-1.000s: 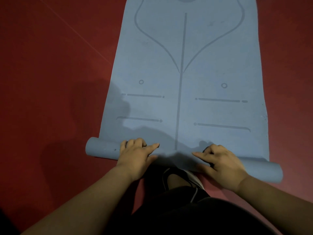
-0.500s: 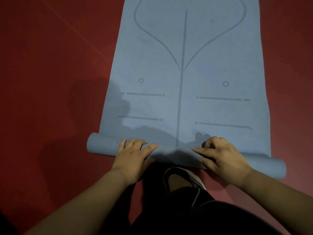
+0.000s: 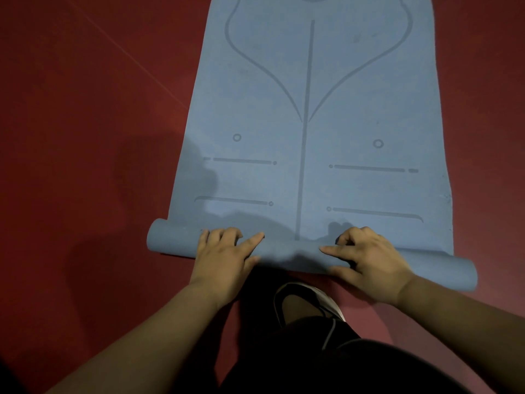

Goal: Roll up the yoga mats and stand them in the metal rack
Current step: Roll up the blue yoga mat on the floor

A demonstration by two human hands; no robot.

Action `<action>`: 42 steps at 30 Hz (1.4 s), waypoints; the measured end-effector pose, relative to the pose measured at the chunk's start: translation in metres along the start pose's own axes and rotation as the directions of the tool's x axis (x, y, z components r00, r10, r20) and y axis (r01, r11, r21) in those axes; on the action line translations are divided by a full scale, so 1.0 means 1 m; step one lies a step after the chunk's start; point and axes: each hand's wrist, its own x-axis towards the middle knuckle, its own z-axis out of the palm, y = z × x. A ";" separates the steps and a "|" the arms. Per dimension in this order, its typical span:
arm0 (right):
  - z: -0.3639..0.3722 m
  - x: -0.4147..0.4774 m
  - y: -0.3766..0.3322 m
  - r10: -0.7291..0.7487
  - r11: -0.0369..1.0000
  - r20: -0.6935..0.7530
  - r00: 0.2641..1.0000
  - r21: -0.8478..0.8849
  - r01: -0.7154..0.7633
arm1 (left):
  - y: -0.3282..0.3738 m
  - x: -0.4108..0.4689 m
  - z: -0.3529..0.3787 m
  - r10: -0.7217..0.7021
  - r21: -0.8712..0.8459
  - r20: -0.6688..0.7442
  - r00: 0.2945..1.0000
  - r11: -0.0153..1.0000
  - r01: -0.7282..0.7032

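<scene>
Red floor [image 3: 85,137] fills the view. On it a blue yoga mat [image 3: 312,172] is laid out lengthwise, running from the near middle out past the far edge of the picture. Most of its length lies flat, printed with a centre line, curved guides and short bars. At the near end a slim roll [image 3: 173,237] has been formed across the full width. It is seen at a slight slant, the left end farther than the right, though whether it is truly skewed against the mat cannot be told.

The left hand [image 3: 224,257] is set on the roll left of the centre line and the right hand [image 3: 369,260] right of it, well apart. The grip of each hand is closed over the top of the roll. Most fingers are curled down its far side, an index finger is stretched inward along it, and the right thumb is pressed against the near side. Nothing else is held. A shoe [image 3: 309,302] is seen on the floor just near of the roll, between the forearms. The metal rack is not in view.

The step in hand is judged to be the rolling, at an early stage. For the next move, even forward pressure from both hands is called for, so that the edges are kept aligned and the roll tight. A loose or coned roll would likely stand badly in the rack.
</scene>
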 end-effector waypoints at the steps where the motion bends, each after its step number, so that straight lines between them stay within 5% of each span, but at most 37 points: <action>1: -0.003 0.004 0.001 0.010 1.000 0.025 1.000 0.015 -0.010 | -0.001 -0.001 0.002 0.017 0.004 -0.019 1.000 1.000 -0.017; 13: -0.023 0.029 0.009 0.041 0.965 0.191 0.981 0.247 -0.088 | -0.014 0.002 -0.013 0.119 0.025 0.127 0.985 0.992 -0.124; 18: -0.029 0.029 0.003 0.068 0.970 0.206 0.976 0.216 -0.113 | -0.009 0.009 -0.012 0.086 0.013 0.131 0.988 0.996 -0.088; 22: -0.021 0.006 -0.018 0.019 0.991 -0.179 0.984 -0.130 -0.043 | -0.007 0.021 -0.017 0.061 -0.025 0.168 0.984 0.998 -0.058; 25: 0.001 -0.016 -0.023 0.004 0.977 -0.280 0.960 -0.203 -0.064 | -0.010 0.027 -0.021 0.067 -0.044 0.186 0.980 0.997 -0.060; 29: 0.010 -0.010 -0.009 0.012 0.961 -0.263 0.965 -0.263 -0.084 | -0.008 0.028 -0.020 0.058 -0.012 0.137 0.989 0.998 -0.057; 35: 0.000 0.005 0.001 0.029 0.975 -0.186 0.982 -0.213 -0.069 | -0.003 0.024 -0.003 0.076 -0.021 -0.152 0.985 0.997 -0.080; 42: -0.015 0.018 0.006 0.100 0.985 -0.019 0.995 -0.139 -0.101 | -0.006 0.014 0.002 0.092 -0.002 -0.077 0.993 0.996 -0.093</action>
